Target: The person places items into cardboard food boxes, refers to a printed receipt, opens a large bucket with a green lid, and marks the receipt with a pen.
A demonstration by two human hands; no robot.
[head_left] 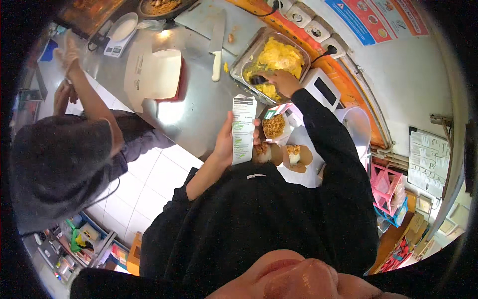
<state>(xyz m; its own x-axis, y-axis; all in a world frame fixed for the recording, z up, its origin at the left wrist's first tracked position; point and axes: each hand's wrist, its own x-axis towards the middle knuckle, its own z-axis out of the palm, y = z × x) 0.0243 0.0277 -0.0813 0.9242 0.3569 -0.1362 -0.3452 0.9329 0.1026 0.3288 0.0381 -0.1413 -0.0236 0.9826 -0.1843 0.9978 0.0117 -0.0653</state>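
My left hand [225, 141] holds up a long paper receipt [243, 132] with green pen marks, its fingers closed round both edges. Over a clear tub [242, 59] of yellow scrambled egg [281, 55], my right hand [285, 83] grips a dark utensil [258, 79]; its working end is hidden, so I cannot tell its exact kind. Just below the tub stands an open paper box of noodles [274, 128]. Nearer to me are two brown paper boxes, one with rice and brown topping [294, 155], the other [262, 152] partly behind the receipt.
A large knife [217, 47] lies partly on a cutting board [199, 15]. An open red and white carton [162, 74] sits on the steel table [196, 107]. Beyond it is a digital scale [118, 46]. A co-worker [64, 164] with gloved hands stands at the left; wall sockets [316, 31] line the back.
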